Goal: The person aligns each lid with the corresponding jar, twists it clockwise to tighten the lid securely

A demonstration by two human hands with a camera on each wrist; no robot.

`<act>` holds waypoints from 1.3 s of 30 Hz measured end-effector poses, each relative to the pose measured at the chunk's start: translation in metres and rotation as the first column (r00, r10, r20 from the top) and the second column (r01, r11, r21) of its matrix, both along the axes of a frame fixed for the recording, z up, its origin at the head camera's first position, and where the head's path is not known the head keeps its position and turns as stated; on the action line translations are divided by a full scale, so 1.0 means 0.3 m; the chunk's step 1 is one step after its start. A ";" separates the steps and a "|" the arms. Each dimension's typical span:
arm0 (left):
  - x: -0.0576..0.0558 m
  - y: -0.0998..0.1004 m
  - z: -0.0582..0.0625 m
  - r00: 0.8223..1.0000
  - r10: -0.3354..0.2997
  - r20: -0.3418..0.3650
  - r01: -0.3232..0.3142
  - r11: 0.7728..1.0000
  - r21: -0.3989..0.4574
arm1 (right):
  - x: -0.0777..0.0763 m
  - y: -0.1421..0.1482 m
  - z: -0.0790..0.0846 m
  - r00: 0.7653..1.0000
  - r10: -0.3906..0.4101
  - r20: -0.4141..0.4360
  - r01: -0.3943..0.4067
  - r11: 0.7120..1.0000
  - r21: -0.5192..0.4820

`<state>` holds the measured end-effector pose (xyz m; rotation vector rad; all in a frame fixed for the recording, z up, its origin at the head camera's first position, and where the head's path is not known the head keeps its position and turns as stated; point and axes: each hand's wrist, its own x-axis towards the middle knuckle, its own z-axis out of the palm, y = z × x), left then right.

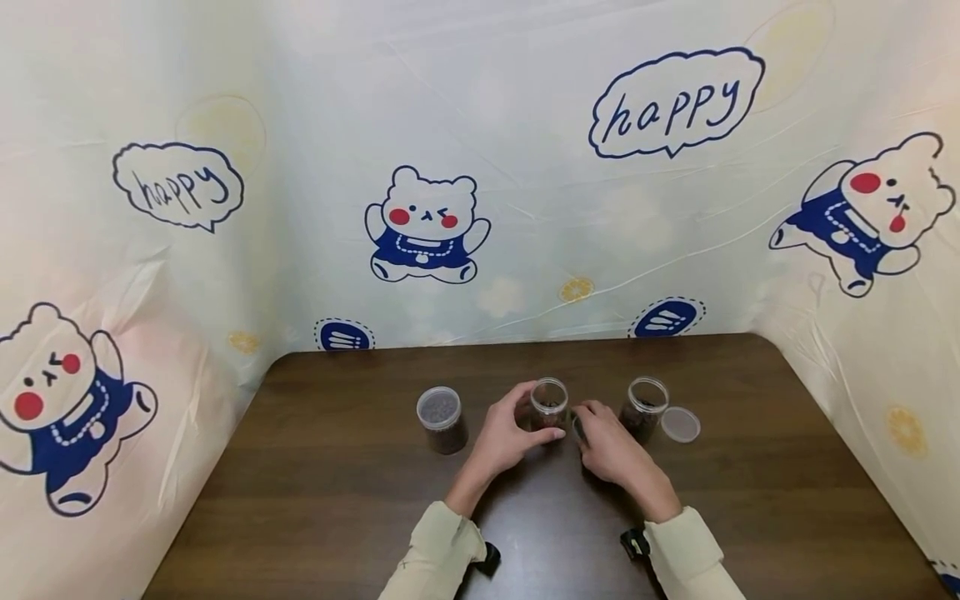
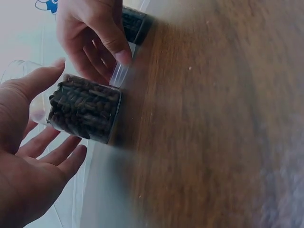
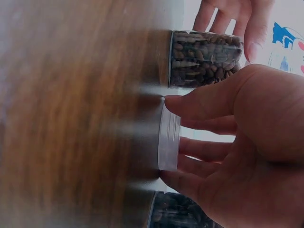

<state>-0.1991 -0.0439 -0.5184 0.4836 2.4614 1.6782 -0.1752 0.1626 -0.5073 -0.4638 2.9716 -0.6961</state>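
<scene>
In the head view my left hand (image 1: pixel 504 432) is spread around an uncovered clear jar (image 1: pixel 550 400) of coffee beans. The left wrist view shows those beans (image 2: pixel 84 109) through the wall, with the thumb and straight fingers (image 2: pixel 71 159) on either side of the jar; whether the hand touches it is unclear. Just right of that jar, my right hand (image 1: pixel 611 446) holds a translucent screw lid (image 3: pixel 168 135) by its rim between thumb and fingers, down at the tabletop. In the head view the right hand mostly hides this lid.
A second uncovered jar (image 1: pixel 647 400) with dark contents stands right of my right hand, and a loose lid (image 1: pixel 681 424) lies beside it. At the left stands a lidded jar (image 1: pixel 441 421). Beneath everything is a brown wooden table (image 1: pixel 337 500), with a printed curtain (image 1: pixel 300 250) behind.
</scene>
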 end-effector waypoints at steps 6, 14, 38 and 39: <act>0.008 0.001 -0.009 1.000 -0.020 0.011 0.020 0.999 0.044 | 0.010 -0.003 -0.006 1.000 -0.006 0.006 0.006 1.000 -0.007; 0.003 0.005 -0.016 1.000 -0.025 0.008 0.025 0.997 0.068 | 0.013 -0.007 0.007 1.000 -0.008 -0.001 0.008 1.000 0.001; 0.085 -0.043 0.049 0.997 -0.056 -0.049 0.057 0.998 0.022 | 0.053 -0.018 0.080 0.997 0.047 -0.059 -0.048 0.999 -0.019; 0.092 -0.046 0.053 0.997 -0.058 -0.053 0.059 0.998 0.010 | 0.058 -0.020 0.086 0.998 0.046 -0.044 -0.047 0.999 -0.020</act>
